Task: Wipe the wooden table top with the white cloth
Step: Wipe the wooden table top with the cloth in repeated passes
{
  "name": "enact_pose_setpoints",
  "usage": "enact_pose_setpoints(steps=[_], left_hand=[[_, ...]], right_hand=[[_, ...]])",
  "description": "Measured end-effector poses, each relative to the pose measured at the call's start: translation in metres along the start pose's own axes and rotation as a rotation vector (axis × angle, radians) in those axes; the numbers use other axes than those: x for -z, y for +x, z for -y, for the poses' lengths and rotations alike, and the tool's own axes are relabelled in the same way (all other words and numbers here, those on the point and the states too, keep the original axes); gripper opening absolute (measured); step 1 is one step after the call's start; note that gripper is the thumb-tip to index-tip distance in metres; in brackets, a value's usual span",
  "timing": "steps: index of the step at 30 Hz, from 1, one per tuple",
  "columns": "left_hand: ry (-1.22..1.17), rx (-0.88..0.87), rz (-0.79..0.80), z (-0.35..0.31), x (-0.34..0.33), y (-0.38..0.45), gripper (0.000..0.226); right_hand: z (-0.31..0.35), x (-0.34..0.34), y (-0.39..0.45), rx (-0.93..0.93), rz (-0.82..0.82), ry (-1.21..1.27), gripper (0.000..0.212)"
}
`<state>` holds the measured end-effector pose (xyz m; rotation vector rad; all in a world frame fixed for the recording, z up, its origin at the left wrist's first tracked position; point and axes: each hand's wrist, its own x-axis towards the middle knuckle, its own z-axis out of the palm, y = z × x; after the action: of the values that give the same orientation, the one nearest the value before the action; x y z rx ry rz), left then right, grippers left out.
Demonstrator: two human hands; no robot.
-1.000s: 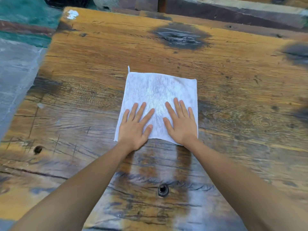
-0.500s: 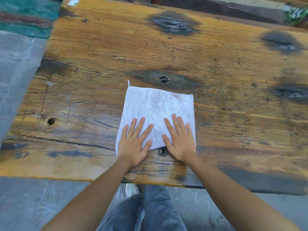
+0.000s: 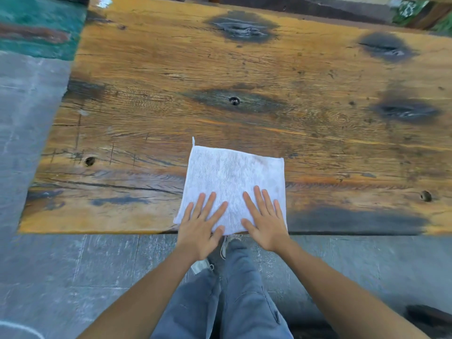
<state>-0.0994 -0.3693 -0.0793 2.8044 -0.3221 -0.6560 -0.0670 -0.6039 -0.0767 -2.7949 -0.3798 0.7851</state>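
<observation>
A square white cloth (image 3: 232, 177) lies flat on the wooden table top (image 3: 305, 133), its near edge at the table's front edge. My left hand (image 3: 200, 228) presses on the cloth's near left part with fingers straight and spread. My right hand (image 3: 265, 221) presses flat on the near right part in the same way. Both palms reach back past the table's front edge. The wood is orange-brown with dark stains and knots.
Small round holes sit in the wood at the centre (image 3: 234, 101), the left (image 3: 89, 161) and the right (image 3: 425, 196). Grey paved floor (image 3: 73, 277) lies below the front edge and to the left. My trousered legs (image 3: 234, 302) stand against the table.
Both hands have dragged the cloth toward me across the table, from the middle of the board to its front edge. The centre hole, once nearer than the cloth, now lies beyond it.
</observation>
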Motion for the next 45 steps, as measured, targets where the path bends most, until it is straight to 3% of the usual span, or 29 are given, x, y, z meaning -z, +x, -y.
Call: enact_pose_setpoints(steps=[6, 10, 14, 18, 20, 25, 31, 37, 45], left_hand=[[0.031, -0.002, 0.103, -0.01, -0.004, -0.034, 0.082], [0.033, 0.013, 0.173, -0.018, -0.006, -0.047, 0.092], [0.046, -0.003, 0.172, -0.02, -0.001, -0.049, 0.088], [-0.001, 0.004, 0.089, -0.009, 0.012, -0.036, 0.079], [-0.07, 0.034, -0.002, -0.007, 0.023, -0.016, 0.077], [-0.168, 0.053, -0.081, -0.014, 0.041, 0.042, 0.074], [-0.129, 0.178, -0.049, -0.009, 0.033, 0.073, 0.074], [-0.142, 0.227, -0.128, -0.007, 0.025, 0.081, 0.072], [-0.131, 0.222, -0.235, -0.011, 0.039, 0.115, 0.069]], right_hand=[[0.009, -0.016, -0.033, -0.026, 0.018, 0.001, 0.08], [0.013, -0.025, -0.05, -0.031, -0.013, 0.072, 0.067], [0.017, -0.031, -0.064, -0.054, -0.06, 0.177, 0.059], [0.033, -0.017, -0.053, -0.275, -0.345, 0.537, 0.064], [0.034, -0.003, -0.033, -0.376, -0.412, 0.535, 0.067], [0.016, 0.014, 0.009, -0.32, -0.325, 0.408, 0.071], [0.013, 0.005, 0.021, -0.426, -0.216, 0.386, 0.072], [0.018, 0.011, 0.038, -0.562, -0.23, 0.344, 0.072], [0.006, 0.032, 0.064, -0.583, -0.263, 0.269, 0.073]])
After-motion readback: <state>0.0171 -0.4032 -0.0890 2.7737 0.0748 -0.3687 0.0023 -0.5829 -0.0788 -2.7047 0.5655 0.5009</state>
